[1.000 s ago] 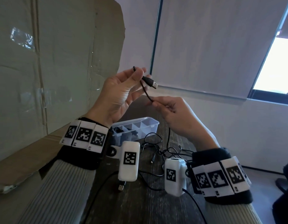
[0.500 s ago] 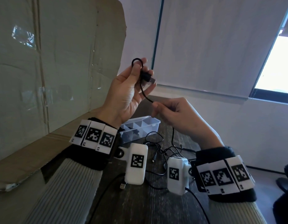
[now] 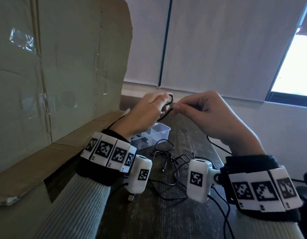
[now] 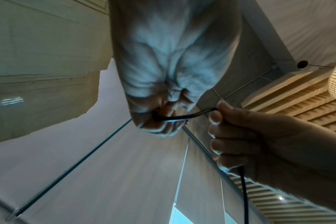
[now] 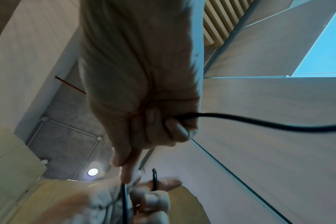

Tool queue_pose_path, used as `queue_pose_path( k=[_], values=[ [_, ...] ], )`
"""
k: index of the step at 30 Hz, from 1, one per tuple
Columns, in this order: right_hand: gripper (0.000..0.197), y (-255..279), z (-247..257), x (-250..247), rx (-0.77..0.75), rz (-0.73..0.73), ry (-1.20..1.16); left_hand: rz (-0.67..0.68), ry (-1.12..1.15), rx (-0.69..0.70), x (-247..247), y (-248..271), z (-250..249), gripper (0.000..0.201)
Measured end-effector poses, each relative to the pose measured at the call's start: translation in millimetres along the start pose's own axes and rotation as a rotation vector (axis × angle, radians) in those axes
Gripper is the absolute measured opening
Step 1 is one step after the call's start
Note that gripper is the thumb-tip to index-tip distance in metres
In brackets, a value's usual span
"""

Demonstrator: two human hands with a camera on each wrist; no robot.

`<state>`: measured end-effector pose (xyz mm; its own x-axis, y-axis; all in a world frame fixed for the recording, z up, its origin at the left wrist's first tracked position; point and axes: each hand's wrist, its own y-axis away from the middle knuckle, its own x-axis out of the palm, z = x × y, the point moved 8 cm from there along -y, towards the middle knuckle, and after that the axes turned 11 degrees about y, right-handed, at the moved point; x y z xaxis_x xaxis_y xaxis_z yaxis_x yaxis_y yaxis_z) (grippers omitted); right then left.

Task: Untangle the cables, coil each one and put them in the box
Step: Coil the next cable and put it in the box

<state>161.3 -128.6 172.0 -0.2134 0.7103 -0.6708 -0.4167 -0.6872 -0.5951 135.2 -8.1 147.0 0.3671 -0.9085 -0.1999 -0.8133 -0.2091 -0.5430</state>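
Observation:
A thin black cable (image 3: 170,100) is held up above the table between both hands. My left hand (image 3: 164,103) grips small loops of it, back of the hand up; the USB plug is hidden inside the fist. My right hand (image 3: 176,107) pinches the same cable just right of the loops, and the rest of it hangs down under the right palm (image 3: 216,146). In the left wrist view the cable (image 4: 184,117) bridges the left fist (image 4: 159,119) and the right fingers (image 4: 216,116). In the right wrist view the cable (image 5: 259,122) leaves the right fist (image 5: 153,122). A clear compartment box (image 3: 160,132) stands behind the left wrist.
A tangle of black cables (image 3: 168,158) lies on the dark wooden table (image 3: 158,221) between my wrists, with a USB plug (image 3: 131,197) near the left one. A large cardboard sheet (image 3: 63,75) stands along the left. A wall and window blinds are behind.
Both hands have dropped lower and come close together. The left hand has turned its back upward and closed round the loops, hiding the USB plug. The right hand has moved up to the loops.

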Motion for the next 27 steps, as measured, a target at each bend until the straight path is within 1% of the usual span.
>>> queue_pose_path(
  k=[1, 3, 5, 7, 9, 10, 12, 15, 18, 19, 20, 23, 25, 27],
  values=[
    [0.022, -1.8, -2.8, -1.9, -0.002, -0.039, 0.017, 0.055, -0.007, -0.035, 5.5, 1.1, 1.9, 0.03],
    [0.021, -4.6, -13.2, -5.2, 0.019, -0.112, 0.017, 0.144, -0.019, -0.084, 11.0, 2.4, 3.8, 0.023],
    [0.017, -6.1, -22.5, -6.0, 0.058, -0.15, -0.032, 0.228, -0.128, -0.101, 12.9, 3.8, 5.4, 0.016],
    [0.014, -6.6, -26.1, -2.8, 0.085, -0.152, -0.065, 0.321, -0.262, -0.054, 17.4, 6.8, 5.2, 0.01],
    [0.012, -6.9, -27.0, 1.4, 0.099, -0.142, -0.069, 0.343, -0.269, -0.025, 20.4, 9.1, 5.1, 0.007],
    [0.011, -7.1, -27.7, 2.3, 0.105, -0.143, -0.071, 0.329, -0.215, -0.036, 20.0, 8.9, 5.9, 0.009],
    [0.01, -7.5, -33.6, -0.3, 0.142, -0.18, -0.092, 0.293, -0.085, -0.061, 16.5, 7.1, 8.5, 0.02],
    [0.009, -5.1, -48.7, -11.8, 0.214, -0.251, -0.129, 0.267, 0.048, -0.108, 5.0, 6.3, 9.7, 0.024],
    [0.007, -1.5, -52.7, -19.7, 0.209, -0.268, -0.111, 0.242, 0.194, -0.105, -5.0, 5.7, 5.6, 0.031],
    [0.008, -1.5, -52.2, -20.3, 0.202, -0.271, -0.103, 0.205, 0.235, -0.083, -7.2, 4.3, 2.5, 0.032],
    [0.011, -2.0, -51.8, -20.6, 0.199, -0.28, -0.089, 0.139, 0.294, -0.063, -10.2, 1.8, 0.7, 0.032],
    [0.019, -6.5, -48.5, -13.2, 0.196, -0.296, -0.061, -0.124, 0.536, -0.056, -20.1, -5.2, 5.8, 0.032],
    [0.026, -10.3, -47.4, 0.7, 0.199, -0.239, -0.056, -0.21, 0.628, -0.042, -21.5, -8.5, 8.7, 0.033],
    [0.026, -13.0, -49.6, 18.8, 0.217, -0.145, -0.03, -0.263, 0.722, -0.048, -22.9, -10.1, 12.1, 0.032]
  ],
)
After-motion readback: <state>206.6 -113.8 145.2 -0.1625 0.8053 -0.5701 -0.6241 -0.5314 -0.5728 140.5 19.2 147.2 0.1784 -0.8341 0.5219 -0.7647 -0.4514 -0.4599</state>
